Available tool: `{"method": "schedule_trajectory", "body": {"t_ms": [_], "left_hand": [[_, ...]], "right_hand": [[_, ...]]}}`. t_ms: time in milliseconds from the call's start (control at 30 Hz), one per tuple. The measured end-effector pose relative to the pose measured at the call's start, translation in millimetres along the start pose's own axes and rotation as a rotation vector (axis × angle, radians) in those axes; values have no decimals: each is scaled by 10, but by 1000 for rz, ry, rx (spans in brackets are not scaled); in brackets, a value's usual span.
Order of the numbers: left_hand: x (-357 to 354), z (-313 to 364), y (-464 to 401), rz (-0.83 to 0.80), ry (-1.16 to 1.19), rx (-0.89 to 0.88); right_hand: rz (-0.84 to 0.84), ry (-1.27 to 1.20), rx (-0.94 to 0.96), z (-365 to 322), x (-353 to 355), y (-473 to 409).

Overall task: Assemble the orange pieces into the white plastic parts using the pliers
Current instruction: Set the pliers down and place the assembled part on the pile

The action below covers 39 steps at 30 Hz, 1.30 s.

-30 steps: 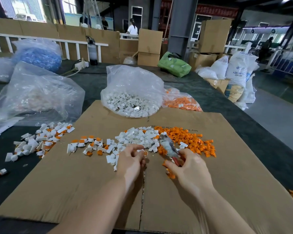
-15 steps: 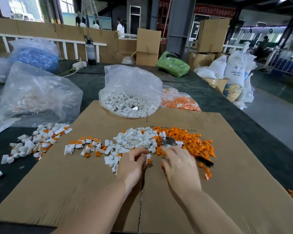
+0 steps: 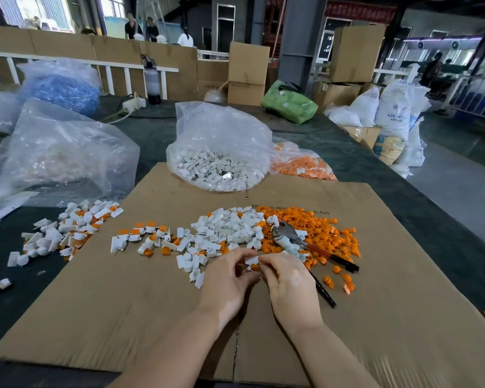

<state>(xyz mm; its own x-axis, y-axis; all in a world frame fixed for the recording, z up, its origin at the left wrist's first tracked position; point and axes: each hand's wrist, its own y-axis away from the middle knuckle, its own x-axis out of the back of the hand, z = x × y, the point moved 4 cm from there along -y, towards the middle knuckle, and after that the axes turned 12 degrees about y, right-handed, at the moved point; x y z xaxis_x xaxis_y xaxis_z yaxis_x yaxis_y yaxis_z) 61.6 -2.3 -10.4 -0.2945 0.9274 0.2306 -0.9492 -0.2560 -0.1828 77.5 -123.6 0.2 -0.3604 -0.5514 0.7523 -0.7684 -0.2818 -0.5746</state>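
**Fingertips seating an orange piece in a white part**

Fingertips of the left hand (image 3: 226, 278) and right hand (image 3: 289, 281) are brought together over the cardboard sheet (image 3: 123, 303), where a white plastic part (image 3: 251, 260) and an orange piece (image 3: 254, 266) are pinched between them; which hand carries which cannot be told. The pair is held close and central, presumably so that the insert can be started by hand before it is pressed home.

Just beside the right hand, the pliers (image 3: 291, 240) are laid on the sheet with handles spread, their red-and-black grips (image 3: 333, 260) turned toward the person, probably for a quick pick-up. Their metal head is rested against the loose orange pieces (image 3: 319, 228), small and knobbly, which are heaped beside the loose white parts (image 3: 227, 228), angular and smooth. To the left, a scatter of mixed white and orange items (image 3: 67, 228) is seen partly off the sheet; these are judged to be finished assemblies.

Farther back, a clear bag of white parts (image 3: 219, 158) and a clear bag of orange pieces (image 3: 300, 161) are kept as stock, crinkled and glossy, on the dark table (image 3: 361, 163).
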Motion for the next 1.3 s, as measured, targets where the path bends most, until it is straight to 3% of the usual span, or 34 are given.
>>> {"method": "schedule_trajectory", "body": {"t_ms": [467,667,833,1033,1167,1300], "left_hand": [[-9,-10,40,3,-90,-48],[55,-62,-9,26,100,72],[58,-66,-3,8,120,57],[65,-60,-5,6,94,50],[73,-49,17,14,87,65],[61,-32,38,38,69,73]], "right_hand": [[-29,26,69,-76,24,12],[29,-100,-90,24,65,10],[7,-88,-98,11,55,13],[18,-53,-76,10,37,16],[117,38,-71,7,61,22],[111,195,-188,27,78,50]]}}
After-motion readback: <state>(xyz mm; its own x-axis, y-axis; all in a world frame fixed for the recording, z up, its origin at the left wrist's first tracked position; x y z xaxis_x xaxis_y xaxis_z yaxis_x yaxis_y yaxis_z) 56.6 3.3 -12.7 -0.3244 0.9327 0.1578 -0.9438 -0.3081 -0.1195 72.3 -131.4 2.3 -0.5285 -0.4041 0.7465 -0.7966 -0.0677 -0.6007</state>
